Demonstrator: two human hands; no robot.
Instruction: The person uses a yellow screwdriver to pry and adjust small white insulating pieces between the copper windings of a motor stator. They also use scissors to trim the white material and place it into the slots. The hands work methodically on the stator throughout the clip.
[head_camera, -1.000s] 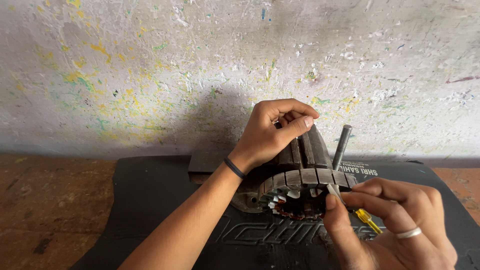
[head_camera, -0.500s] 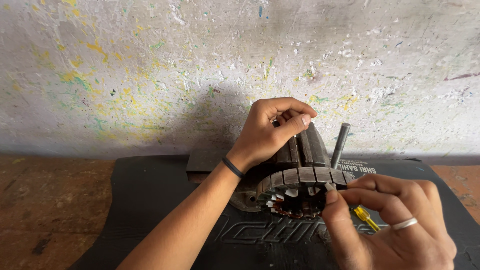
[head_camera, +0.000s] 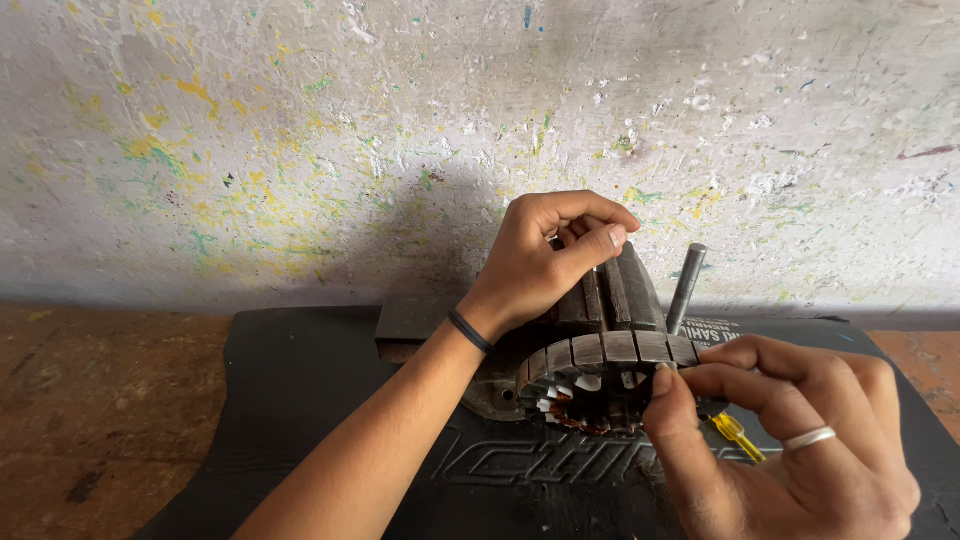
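A dark grey motor stator with a slotted laminated core lies on a black rubber mat; white slot liners and copper wire show inside its front opening. My left hand grips the top of the stator, fingers curled over its upper edge, a black band on the wrist. At the stator's front right rim, my right hand, with a silver ring, pinches something small between thumb and forefinger; I cannot see what it is. A yellow-handled screwdriver lies under that hand.
A grey metal rod stands upright just behind the stator on the right. A dark flat block sits behind it on the left. A paint-speckled wall rises close behind, and brown worn floor lies to the left.
My right hand has risen slightly and closed in on the stator's front right rim. My left hand stays gripped on the top.
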